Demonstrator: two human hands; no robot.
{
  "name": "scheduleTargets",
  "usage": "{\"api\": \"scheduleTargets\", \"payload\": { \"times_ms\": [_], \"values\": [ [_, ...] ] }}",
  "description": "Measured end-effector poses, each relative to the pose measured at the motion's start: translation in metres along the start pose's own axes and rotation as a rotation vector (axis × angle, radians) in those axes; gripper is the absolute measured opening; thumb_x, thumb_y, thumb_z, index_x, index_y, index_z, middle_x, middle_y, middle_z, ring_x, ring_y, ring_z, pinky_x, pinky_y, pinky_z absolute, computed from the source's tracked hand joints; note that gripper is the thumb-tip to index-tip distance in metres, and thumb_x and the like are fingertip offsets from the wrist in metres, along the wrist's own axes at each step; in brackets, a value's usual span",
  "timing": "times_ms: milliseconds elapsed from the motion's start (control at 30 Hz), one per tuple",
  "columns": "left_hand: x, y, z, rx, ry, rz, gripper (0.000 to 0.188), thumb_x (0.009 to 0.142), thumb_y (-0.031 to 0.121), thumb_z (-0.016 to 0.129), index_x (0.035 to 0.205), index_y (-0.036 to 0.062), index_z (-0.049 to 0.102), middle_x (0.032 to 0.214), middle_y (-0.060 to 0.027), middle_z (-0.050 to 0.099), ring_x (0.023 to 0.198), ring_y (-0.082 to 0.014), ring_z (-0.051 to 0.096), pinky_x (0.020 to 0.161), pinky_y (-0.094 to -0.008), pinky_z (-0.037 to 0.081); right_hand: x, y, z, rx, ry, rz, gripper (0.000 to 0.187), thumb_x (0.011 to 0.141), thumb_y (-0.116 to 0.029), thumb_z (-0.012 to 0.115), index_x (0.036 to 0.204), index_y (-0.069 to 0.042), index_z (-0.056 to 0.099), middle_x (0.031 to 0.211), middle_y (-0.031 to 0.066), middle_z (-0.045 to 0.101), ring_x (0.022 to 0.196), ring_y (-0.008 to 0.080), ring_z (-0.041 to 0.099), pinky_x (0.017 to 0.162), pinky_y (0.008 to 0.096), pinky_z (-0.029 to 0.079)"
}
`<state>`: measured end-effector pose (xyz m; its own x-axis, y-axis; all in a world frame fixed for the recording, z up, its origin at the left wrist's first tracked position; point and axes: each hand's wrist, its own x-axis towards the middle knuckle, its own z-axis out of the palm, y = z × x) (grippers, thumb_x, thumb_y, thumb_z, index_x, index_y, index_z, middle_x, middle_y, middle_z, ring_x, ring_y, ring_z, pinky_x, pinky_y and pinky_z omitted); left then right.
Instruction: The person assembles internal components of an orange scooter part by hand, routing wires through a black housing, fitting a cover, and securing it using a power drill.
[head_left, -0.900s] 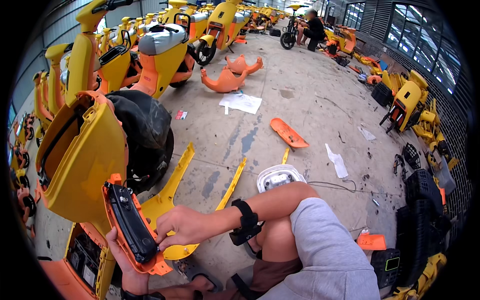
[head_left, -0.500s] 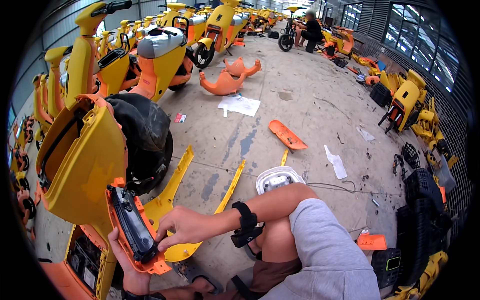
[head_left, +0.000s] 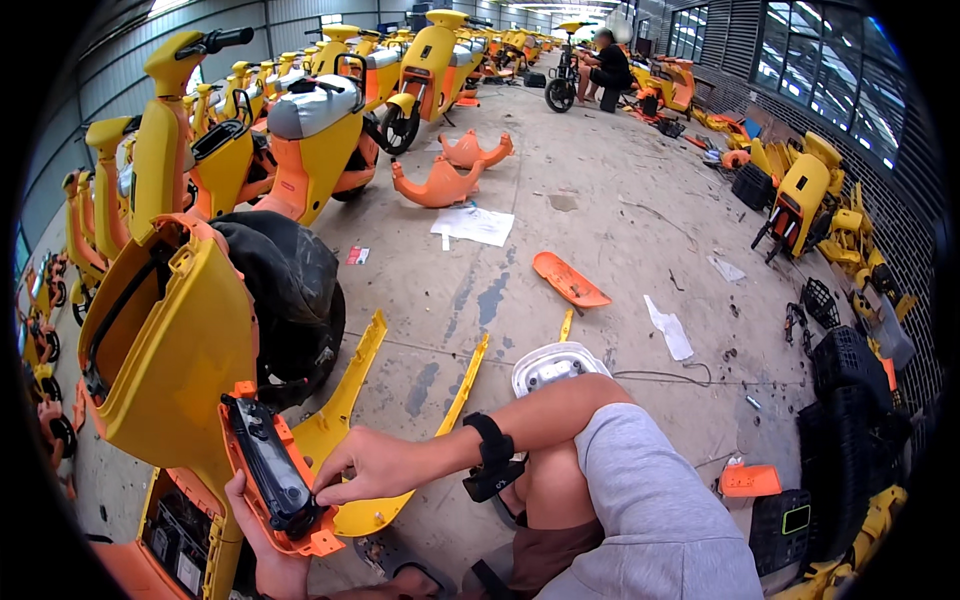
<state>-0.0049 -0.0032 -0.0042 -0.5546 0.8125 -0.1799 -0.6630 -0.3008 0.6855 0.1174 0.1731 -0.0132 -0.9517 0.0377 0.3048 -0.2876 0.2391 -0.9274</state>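
My left hand (head_left: 262,535) is closed round the lower left side of an orange plastic housing (head_left: 322,541), its thumb along the edge. Seated in the housing is a long black lamp unit (head_left: 268,462) with a glossy, clear-looking cover. Fingers of my right hand (head_left: 375,467) are pinched together at the lower right edge of the lamp; whatever is between the fingertips is hidden. The housing is held tilted, right beside a yellow scooter body (head_left: 175,345). Behind my right hand, a curved yellow trim piece (head_left: 455,400) lies on the floor.
A white lamp-like part (head_left: 545,372) rests beyond my right forearm. Orange shell pieces (head_left: 435,185) and an orange cover (head_left: 570,280) lie farther off. Rows of scooters (head_left: 320,140) stand at left; black baskets (head_left: 845,370) line the right. A person (head_left: 606,68) sits far back.
The view has tipped slightly upward, so the surroundings sit lower in the picture. Both hands stay at the housing, and my right fingertips remain by the lamp's lower edge.
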Motion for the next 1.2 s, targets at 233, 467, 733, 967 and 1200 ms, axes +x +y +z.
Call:
{"api": "scheduleTargets", "payload": {
  "times_ms": [233,467,733,967,1200],
  "values": [
    [0.003,-0.005,-0.001,-0.009,0.157,0.015,0.053,0.096,0.050,0.047,0.126,0.0081,0.060,0.099,-0.0148,0.071,0.081,-0.0263,0.072,0.070,-0.0379,0.062,0.000,0.004,0.005,-0.146,-0.002,-0.029,0.022,0.086,-0.022,0.078,0.098,-0.003,0.078,0.083,0.0106,0.076,0.072,0.0213,0.071,0.064,0.0313,0.051],
    [-0.009,0.000,0.023,0.029,0.207,0.036,0.052,0.097,0.050,0.048,0.127,0.0100,0.060,0.108,-0.0097,0.071,0.090,-0.0235,0.071,0.076,-0.0403,0.061,-0.002,0.010,0.003,-0.090,0.065,-0.048,0.027,0.087,-0.022,0.078,0.106,-0.003,0.077,0.085,0.0094,0.076,0.074,0.0196,0.072,0.065,0.0319,0.051],
    [0.000,0.001,0.004,-0.016,0.166,0.023,0.054,0.096,0.052,0.047,0.129,0.0103,0.060,0.107,-0.0141,0.072,0.086,-0.0261,0.073,0.072,-0.0418,0.063,0.000,0.000,0.006,0.030,0.020,0.013,0.027,0.093,-0.019,0.072,0.113,0.000,0.075,0.091,0.0120,0.077,0.080,0.0164,0.073,0.073,0.0291,0.055],
    [-0.002,0.003,0.014,0.034,0.232,0.042,0.053,0.095,0.051,0.050,0.125,0.0083,0.061,0.103,-0.0150,0.072,0.085,-0.0292,0.072,0.072,-0.0458,0.061,0.000,0.007,0.007,0.076,0.035,0.043,0.028,0.094,-0.017,0.071,0.114,0.002,0.074,0.091,0.0127,0.077,0.080,0.0149,0.073,0.074,0.0289,0.056],
    [0.001,0.001,0.002,0.009,0.201,0.093,0.050,0.096,0.049,0.050,0.125,0.0100,0.061,0.103,-0.0129,0.073,0.086,-0.0251,0.073,0.073,-0.0394,0.062,0.004,-0.001,0.010,0.124,0.085,0.095,0.027,0.093,-0.015,0.071,0.112,0.004,0.074,0.084,0.0104,0.076,0.075,0.0111,0.070,0.071,0.0265,0.053]
  ]
}}
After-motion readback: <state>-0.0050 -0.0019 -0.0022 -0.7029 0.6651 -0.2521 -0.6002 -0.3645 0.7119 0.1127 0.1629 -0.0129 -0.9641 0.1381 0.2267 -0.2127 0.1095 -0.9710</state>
